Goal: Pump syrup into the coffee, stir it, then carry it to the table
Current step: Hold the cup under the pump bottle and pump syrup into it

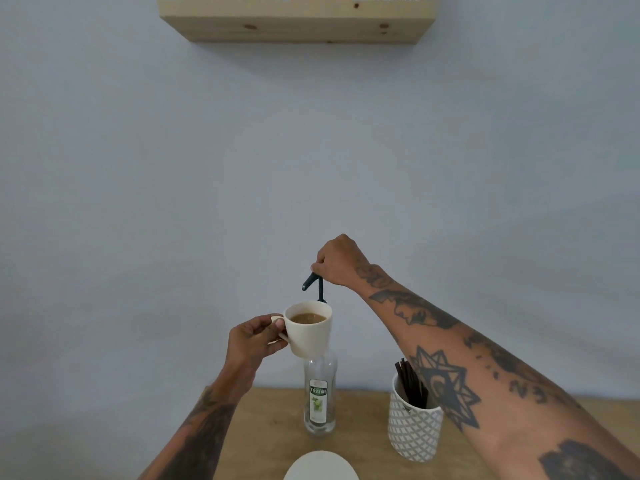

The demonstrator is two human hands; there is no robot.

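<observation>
Wooden counter (263, 427) against pale wall. Left hand (254, 339) pinches handle of coffee cup (309, 329), held under pump (313, 282) spout. Right hand (337, 261), curled, on pump top. Syrup bottle (319, 396) at 6 o'clock from cup.

Wooden table (270, 431) bears syrup bottle (319, 396), patterned cup (414, 427), saucer (321, 467).

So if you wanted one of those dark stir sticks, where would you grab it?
By the top ends, from straight above. The sticks stand nearly upright in the patterned cup, leaning left, so only their upper parts poke past the rim. A fingertip pinch on one top looks best; the cup wall blocks any sideways approach.
</observation>
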